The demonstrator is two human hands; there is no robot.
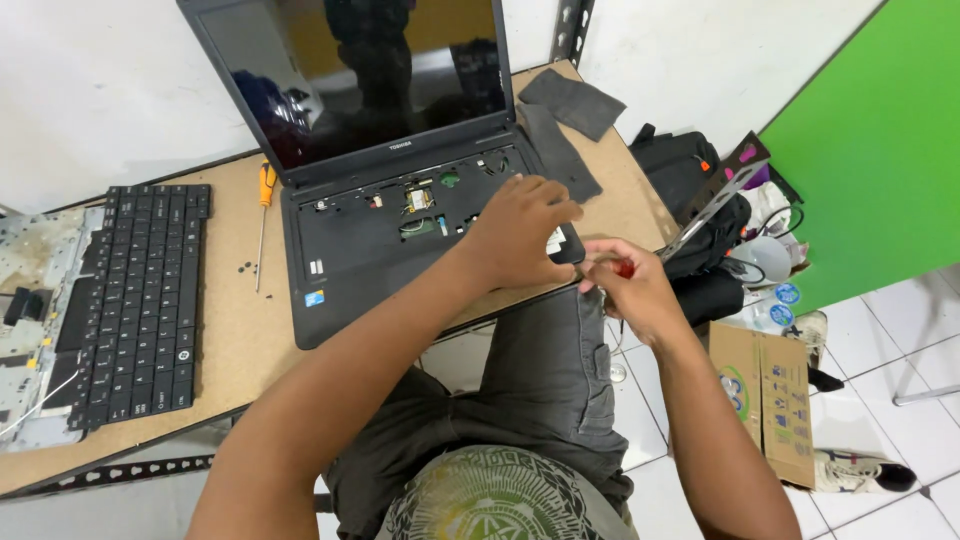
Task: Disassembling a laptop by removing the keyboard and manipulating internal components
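Laptop [360, 215]: matte black plastic, lid open, keyboard bay bared to circuitry, set at the worktop's [235, 340] front edge.
Left hand [520, 230]: curled over the laptop's front right corner.
Right hand [625, 285]: closed around a red-handled screwdriver [622, 268].
Detached keyboard [140, 290]: flat, black, laid at the left edge.

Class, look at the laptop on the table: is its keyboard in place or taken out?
Out: the laptop shows bare internals; the keyboard lies beside it.
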